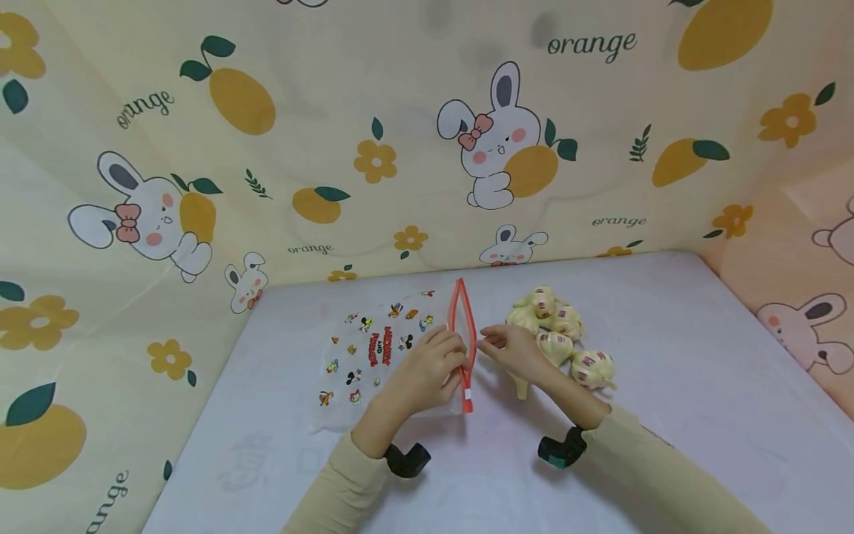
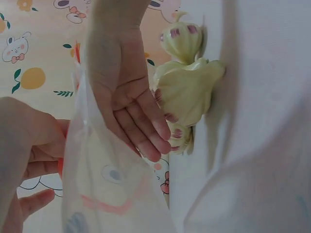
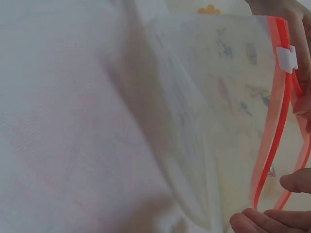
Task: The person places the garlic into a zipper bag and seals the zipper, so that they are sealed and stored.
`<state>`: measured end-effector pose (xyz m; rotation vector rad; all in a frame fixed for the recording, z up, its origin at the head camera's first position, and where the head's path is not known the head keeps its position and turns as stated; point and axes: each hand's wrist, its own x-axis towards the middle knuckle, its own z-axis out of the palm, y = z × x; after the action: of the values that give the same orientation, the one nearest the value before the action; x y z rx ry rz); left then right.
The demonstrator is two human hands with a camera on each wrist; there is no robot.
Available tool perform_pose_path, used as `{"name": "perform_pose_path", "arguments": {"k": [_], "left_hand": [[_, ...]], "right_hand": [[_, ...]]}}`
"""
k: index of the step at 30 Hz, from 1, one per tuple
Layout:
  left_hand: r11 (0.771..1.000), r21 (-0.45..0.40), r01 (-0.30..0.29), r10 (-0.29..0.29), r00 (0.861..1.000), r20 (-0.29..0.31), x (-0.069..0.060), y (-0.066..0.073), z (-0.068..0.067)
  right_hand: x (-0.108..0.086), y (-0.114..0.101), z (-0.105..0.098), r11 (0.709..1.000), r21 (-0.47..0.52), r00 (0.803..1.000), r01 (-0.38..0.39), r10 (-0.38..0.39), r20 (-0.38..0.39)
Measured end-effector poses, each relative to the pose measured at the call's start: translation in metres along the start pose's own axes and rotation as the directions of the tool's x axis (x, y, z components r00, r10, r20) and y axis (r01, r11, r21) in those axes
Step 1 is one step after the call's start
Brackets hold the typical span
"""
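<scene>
A clear zip bag (image 1: 394, 356) with cartoon prints and a red rim lies left of several garlic bulbs (image 1: 594, 368). The left hand (image 1: 430, 367) pinches the rim near its middle; in the left wrist view, fingers of that hand (image 2: 29, 160) are behind the red edge. Just right of the bag's mouth is the right hand (image 1: 517, 352), its fingers extended and holding nothing. Its palm (image 2: 129, 97) shows in the left wrist view beside the garlic (image 2: 187, 92). A white slider (image 3: 286, 59) sits at one end of the parted red rim (image 3: 272, 141).
A white cloth (image 1: 667, 334) covers the table. Behind and at the sides stand cloth walls (image 1: 400, 96) printed with rabbits and oranges. Black wrist devices (image 1: 408, 460) are on both wrists, below the bag and garlic.
</scene>
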<state>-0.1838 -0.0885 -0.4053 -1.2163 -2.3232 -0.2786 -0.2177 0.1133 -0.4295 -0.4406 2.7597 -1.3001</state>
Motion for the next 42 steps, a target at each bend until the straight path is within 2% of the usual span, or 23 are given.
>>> {"name": "perform_pose_path", "arguments": {"k": [6,11,15,19,24,28,31,35,42], "left_hand": [[1.000,-0.030,0.011,-0.012,0.999,-0.035,0.001,0.000,-0.007],[1.000,-0.028,0.000,-0.002,0.998,-0.066,0.002,0.001,-0.010],[1.000,-0.028,0.000,-0.002,0.997,-0.079,0.003,0.001,-0.010],[1.000,-0.011,0.018,-0.019,0.996,-0.084,0.003,0.002,-0.010],[0.997,0.062,0.044,-0.035,0.990,-0.138,0.004,0.004,-0.005],[0.989,0.110,0.102,-0.080,0.978,-0.194,0.008,0.008,-0.001],[0.981,0.115,0.155,-0.125,0.964,-0.235,0.011,0.012,0.000],[0.973,0.087,0.213,-0.182,0.944,-0.275,0.015,0.015,-0.001],[0.955,0.024,0.295,-0.274,0.912,-0.306,0.017,0.018,-0.003]], "right_hand": [[0.004,-0.004,0.002,0.994,0.091,0.999,-0.051,0.050,0.022],[0.007,-0.006,0.003,0.969,0.214,0.992,-0.121,0.111,0.058],[0.009,-0.006,0.004,0.950,0.280,0.990,-0.140,0.127,0.064],[0.009,-0.007,0.003,0.941,0.305,0.989,-0.147,0.133,0.064],[0.007,-0.009,0.003,0.945,0.291,0.989,-0.147,0.133,0.066],[0.007,-0.010,0.003,0.954,0.269,0.991,-0.132,0.121,0.059],[0.007,-0.011,0.003,0.955,0.269,0.992,-0.125,0.113,0.058],[0.006,-0.013,0.003,0.952,0.276,0.991,-0.134,0.123,0.058],[0.006,-0.015,0.003,0.953,0.272,0.991,-0.133,0.122,0.055]]}}
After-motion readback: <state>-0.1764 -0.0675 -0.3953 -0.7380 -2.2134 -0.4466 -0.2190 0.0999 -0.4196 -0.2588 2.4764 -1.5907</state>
